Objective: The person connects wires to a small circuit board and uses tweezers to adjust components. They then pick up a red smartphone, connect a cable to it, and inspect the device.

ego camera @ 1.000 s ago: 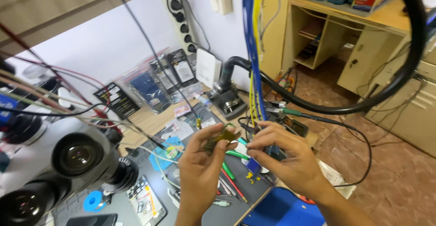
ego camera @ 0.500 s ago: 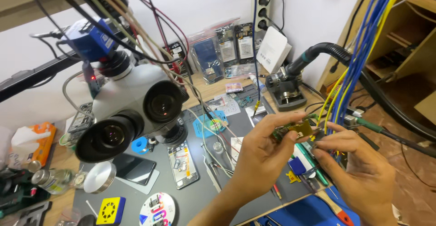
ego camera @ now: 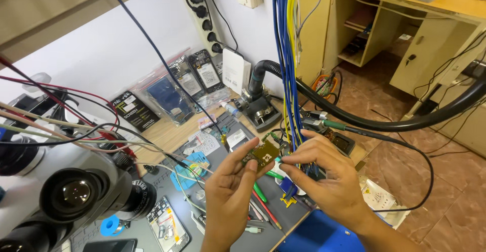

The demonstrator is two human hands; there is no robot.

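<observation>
Head view shows a busy repair bench; at about nine o'clock sits a big microscope [ego camera: 76,191] with black eye tubes; loose wires cross over it; below it, near seven o'clock, a blue tape roll [ego camera: 110,226] lies on the grey mat [ego camera: 223,130]; near the middle, the left hand [ego camera: 230,196] is closed in a pinch on a small yellow-green circuit board [ego camera: 263,153], thumb on one side and fingers on the other; the board is up in the air above the mat, tilted a bit; the right hand [ego camera: 329,178] pinches at the board's right edge with its fingertips, just under a bunch of blue and yellow cables [ego camera: 286,54] hanging from twelve o'clock; a thick black hose [ego camera: 385,123] runs off toward three o'clock; to do this well, I think, hold the board by its edges only, keep it steady, and keep it away from the hanging cables so nothing snags.
</observation>
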